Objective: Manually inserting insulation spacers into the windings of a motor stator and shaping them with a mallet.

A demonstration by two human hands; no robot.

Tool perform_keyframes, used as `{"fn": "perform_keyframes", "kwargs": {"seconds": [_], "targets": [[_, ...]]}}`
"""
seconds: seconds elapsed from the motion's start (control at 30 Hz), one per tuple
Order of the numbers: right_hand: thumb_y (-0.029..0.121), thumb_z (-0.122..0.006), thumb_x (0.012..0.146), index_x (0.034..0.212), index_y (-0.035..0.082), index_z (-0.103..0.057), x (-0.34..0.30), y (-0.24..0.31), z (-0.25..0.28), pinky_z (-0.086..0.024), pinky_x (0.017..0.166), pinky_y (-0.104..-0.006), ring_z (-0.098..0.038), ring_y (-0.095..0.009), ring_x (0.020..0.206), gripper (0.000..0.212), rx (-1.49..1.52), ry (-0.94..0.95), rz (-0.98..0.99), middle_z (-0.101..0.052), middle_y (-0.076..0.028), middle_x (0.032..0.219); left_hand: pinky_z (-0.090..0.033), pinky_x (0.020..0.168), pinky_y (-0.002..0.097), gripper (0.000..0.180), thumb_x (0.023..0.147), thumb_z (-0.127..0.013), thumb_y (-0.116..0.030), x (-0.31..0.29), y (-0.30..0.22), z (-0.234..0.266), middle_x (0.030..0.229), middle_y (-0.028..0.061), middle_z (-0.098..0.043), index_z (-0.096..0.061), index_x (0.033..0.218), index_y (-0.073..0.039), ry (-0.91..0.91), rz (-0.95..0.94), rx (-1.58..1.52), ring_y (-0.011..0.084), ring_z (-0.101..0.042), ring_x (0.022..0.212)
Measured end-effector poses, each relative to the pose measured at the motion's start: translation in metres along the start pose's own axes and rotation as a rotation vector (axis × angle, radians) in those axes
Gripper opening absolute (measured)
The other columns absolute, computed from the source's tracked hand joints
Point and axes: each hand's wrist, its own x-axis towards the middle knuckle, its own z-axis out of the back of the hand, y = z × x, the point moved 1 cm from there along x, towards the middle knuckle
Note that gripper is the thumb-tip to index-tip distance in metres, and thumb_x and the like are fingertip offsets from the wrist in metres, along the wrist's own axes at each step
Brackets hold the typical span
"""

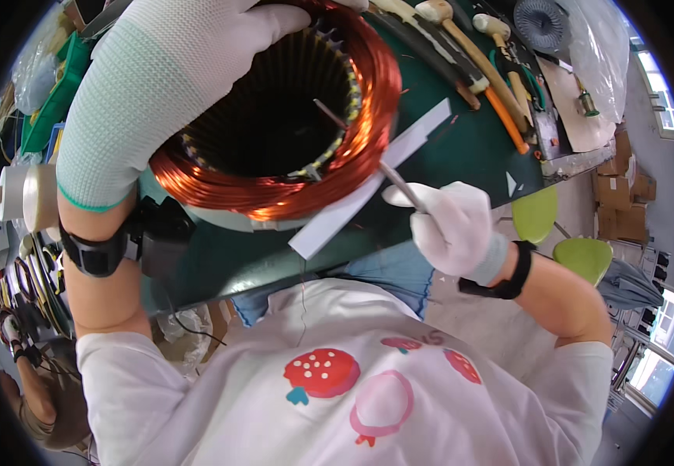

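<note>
A motor stator [379, 101] with thick copper windings stands on the green bench, its dark slotted bore facing up. My left hand [220, 39], in a white knit glove, reaches across to its far rim. The thumb stretches along the inner side of the winding, with the fingers over the far coil and partly cut off by the picture's edge. My right hand [453, 225], gloved too, is closed round a thin metal rod [401, 185]. The rod passes through the near right side of the copper coil, and its tip shows inside the bore.
A white strip [337, 217] lies beside the stator on the green bench top [275, 260]. Mallets [469, 46] and other long-handled tools lie at the far right. White spools [38, 198] stand at left, below a green bin [53, 101]. Green stools [581, 256] stand to the right.
</note>
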Motion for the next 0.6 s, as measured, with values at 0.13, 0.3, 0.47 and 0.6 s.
{"fn": "perform_keyframes", "kwargs": {"seconds": [0.13, 0.3, 0.47, 0.6], "targets": [[0.006, -0.069, 0.086, 0.105, 0.005, -0.071, 0.014, 0.019, 0.013, -0.051, 0.048, -0.0341, -0.064, -0.023, 0.054, 0.019, 0.111, 0.034, -0.115, -0.071, -0.007, 0.086, -0.054, 0.092, 0.0345, 0.026, 0.087, -0.070, -0.002, 0.002, 0.002, 0.001, 0.107, 0.0144, -0.074, -0.072, 0.113, 0.000, -0.040, 0.277, -0.155, 0.0313, -0.070, 0.102], [0.029, -0.063, 0.098, 0.105, 0.008, -0.073, 0.028, 0.008, 0.030, -0.055, 0.067, -0.0440, -0.068, -0.040, 0.078, 0.024, 0.382, 0.094, -0.241, -0.069, -0.019, 0.084, -0.048, 0.104, 0.0387, 0.033, 0.089, -0.071, -0.005, -0.055, -0.040, -0.010, 0.137, 0.0135, -0.065, -0.070, 0.122, -0.005, -0.189, -0.031, 0.250, 0.0250, -0.061, 0.127], [0.028, -0.058, 0.101, 0.110, 0.007, -0.075, 0.026, 0.013, 0.040, -0.054, 0.067, -0.0382, -0.070, -0.031, 0.073, 0.029, 0.531, 0.144, -0.389, -0.071, -0.016, 0.082, -0.040, 0.115, 0.0509, 0.021, 0.081, -0.080, -0.010, -0.061, -0.053, -0.043, 0.136, 0.0061, -0.068, -0.075, 0.102, -0.010, -0.070, -0.165, 0.890, 0.0326, -0.058, 0.132], [0.025, -0.056, 0.103, 0.113, 0.003, -0.074, 0.008, 0.024, 0.065, -0.054, 0.065, -0.0340, -0.070, -0.019, 0.071, 0.030, 0.604, 0.289, -0.564, -0.071, -0.013, 0.081, -0.044, 0.110, 0.0504, 0.016, 0.078, -0.080, -0.011, -0.066, -0.056, -0.046, 0.126, 0.0052, -0.072, -0.074, 0.093, -0.009, -0.180, -0.169, 0.835, 0.0334, -0.062, 0.125]]}}
